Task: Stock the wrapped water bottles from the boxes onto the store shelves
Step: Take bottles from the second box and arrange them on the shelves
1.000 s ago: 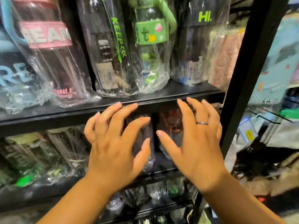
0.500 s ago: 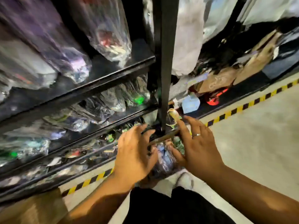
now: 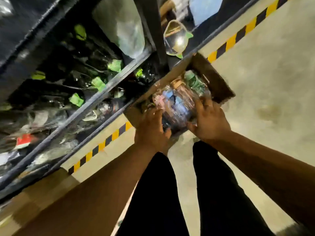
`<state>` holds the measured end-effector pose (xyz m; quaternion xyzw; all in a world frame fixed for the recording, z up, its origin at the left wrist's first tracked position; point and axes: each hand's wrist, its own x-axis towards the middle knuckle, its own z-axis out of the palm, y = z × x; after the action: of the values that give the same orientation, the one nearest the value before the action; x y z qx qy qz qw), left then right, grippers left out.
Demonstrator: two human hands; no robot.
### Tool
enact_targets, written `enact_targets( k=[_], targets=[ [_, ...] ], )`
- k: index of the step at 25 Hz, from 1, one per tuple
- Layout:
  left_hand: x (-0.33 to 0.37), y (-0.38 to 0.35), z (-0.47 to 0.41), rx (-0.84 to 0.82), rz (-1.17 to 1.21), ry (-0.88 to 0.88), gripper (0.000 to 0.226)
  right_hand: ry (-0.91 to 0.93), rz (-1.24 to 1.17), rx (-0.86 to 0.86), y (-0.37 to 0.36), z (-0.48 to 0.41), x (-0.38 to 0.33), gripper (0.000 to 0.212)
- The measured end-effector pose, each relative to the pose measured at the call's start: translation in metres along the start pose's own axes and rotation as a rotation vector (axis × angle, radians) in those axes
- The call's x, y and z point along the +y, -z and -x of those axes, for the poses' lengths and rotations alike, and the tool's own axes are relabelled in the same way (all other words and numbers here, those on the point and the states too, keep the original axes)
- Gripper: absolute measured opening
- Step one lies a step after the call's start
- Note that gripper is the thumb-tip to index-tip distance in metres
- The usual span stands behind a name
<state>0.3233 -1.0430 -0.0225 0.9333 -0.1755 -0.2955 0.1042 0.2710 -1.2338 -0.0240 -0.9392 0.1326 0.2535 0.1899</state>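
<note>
A wrapped water bottle (image 3: 177, 106) is seen inside an open cardboard box (image 3: 219, 86) that stands on the floor (image 3: 272, 74) just beside the shelves (image 3: 95, 101); it is flanked by the left hand (image 3: 151, 130) and the right hand (image 3: 211, 121). The fingers (image 3: 203, 103) are curved against the glossy wrap on both sides; whether a full grasp is closed cannot be told through the blur.

A slip is judged the main risk, since loose, slick film may slide over the bottle while only the wrap is pinched. A neighbouring green-topped bottle (image 3: 194, 82) could be dragged up by tangled plastic; the box wall or the shelf post could be struck on the lift.

The bottle appears to be laid on its side; its long axis is judged to run from the hands toward the far end of the box, roughly along the shelf edge; which end bears the cap cannot be told.
</note>
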Motion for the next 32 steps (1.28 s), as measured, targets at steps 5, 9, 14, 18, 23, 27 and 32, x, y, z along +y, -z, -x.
enact_targets(
  k=[5, 9, 14, 18, 23, 27, 32],
  targets=[
    [-0.079, -0.106, -0.056, -0.056, 0.095, 0.135, 0.07, -0.042, -0.065, -0.086, -0.145, -0.103, -0.013, 0.095],
    [-0.124, -0.167, -0.085, -0.089, 0.249, 0.201, 0.069, -0.268, -0.195, -0.295, -0.25, -0.176, -0.004, 0.107],
    [-0.143, -0.187, -0.094, -0.129, 0.344, 0.223, 0.057, -0.317, -0.269, -0.211, -0.274, -0.197, 0.019, 0.082],
    [-0.151, -0.177, -0.105, -0.2, 0.603, 0.436, 0.047, -0.301, -0.493, -0.294, -0.234, -0.172, 0.014, 0.079],
    [-0.136, -0.152, -0.107, -0.24, 1.057, 0.546, 0.088, -0.166, -0.939, -0.274, -0.214, -0.117, -0.035, 0.06],
    [-0.152, -0.144, -0.105, -0.237, 1.076, 0.53, 0.056, -0.345, -1.477, -0.404, -0.234, -0.12, -0.043, 0.025],
    [-0.194, -0.149, -0.084, -0.145, 0.884, 0.461, 0.064, -0.243, -0.52, -0.345, -0.286, -0.175, -0.037, 0.085]
  ],
)
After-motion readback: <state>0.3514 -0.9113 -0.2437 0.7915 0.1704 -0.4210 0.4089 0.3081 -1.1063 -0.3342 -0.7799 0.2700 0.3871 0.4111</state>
